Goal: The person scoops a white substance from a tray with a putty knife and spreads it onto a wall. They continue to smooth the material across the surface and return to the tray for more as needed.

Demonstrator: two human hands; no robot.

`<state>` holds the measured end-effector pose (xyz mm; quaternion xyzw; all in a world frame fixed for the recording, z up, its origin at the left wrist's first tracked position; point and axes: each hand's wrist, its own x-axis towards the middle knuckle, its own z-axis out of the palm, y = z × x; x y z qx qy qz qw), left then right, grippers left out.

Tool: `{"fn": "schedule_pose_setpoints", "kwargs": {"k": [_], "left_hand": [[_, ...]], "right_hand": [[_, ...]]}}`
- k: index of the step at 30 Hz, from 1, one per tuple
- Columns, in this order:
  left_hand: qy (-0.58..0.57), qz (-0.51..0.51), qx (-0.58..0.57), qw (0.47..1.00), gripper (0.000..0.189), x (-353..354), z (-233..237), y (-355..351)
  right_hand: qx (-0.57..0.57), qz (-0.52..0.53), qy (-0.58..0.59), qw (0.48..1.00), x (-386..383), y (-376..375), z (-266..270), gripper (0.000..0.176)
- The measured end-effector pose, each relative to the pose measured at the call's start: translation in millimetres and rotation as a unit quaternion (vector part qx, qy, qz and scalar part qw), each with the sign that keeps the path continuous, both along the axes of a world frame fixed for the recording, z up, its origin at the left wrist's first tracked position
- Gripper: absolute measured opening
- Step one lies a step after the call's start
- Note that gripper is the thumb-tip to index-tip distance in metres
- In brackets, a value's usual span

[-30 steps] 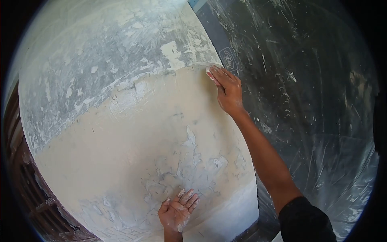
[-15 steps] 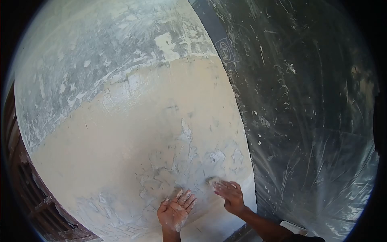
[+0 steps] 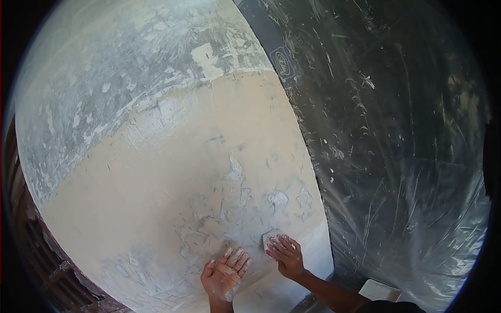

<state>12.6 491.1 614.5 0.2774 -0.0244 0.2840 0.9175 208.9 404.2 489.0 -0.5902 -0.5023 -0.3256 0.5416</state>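
I've R hand (image 3: pixel 283 254) holding scraper (image 3: pixel 265 242) by wall (image 3: pixel 156 182), lower ctr; L hand (image 3: pixel 225 277) bare, palm up, lower left of it. Long axis unclear.

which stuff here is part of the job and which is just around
Part of the job, it seems:
- right hand, on a flat tool
- left hand, open, palm up, smeared
- patchily coated wall

Apparently just around:
- plastic sheeting beside the wall
- brown slatted frame
- pale rectangular item, use unclear
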Motion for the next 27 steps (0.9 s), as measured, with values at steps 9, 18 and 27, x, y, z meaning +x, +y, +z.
{"fn": "schedule_pose_setpoints", "kwargs": {"k": [9, 18, 27], "left_hand": [[-0.012, -0.027, 0.01, 1.0, 0.058, -0.1, 10.7, -4.4], [-0.072, -0.069, -0.07, 0.993, 0.062, -9.1, 12.1, 8.5], [-0.019, -0.001, 0.009, 1.0, 0.058, -16.8, 14.5, 9.2]], "right_hand": [[0.245, -0.117, 0.018, 0.962, 128.8, 10.3, 235.7, 0.053], [0.001, 0.036, 0.006, 0.999, -29.8, 13.5, 7.5, 0.049], [0.264, -0.106, -0.039, 0.958, 151.5, 2.1, 311.9, 0.05]]}}
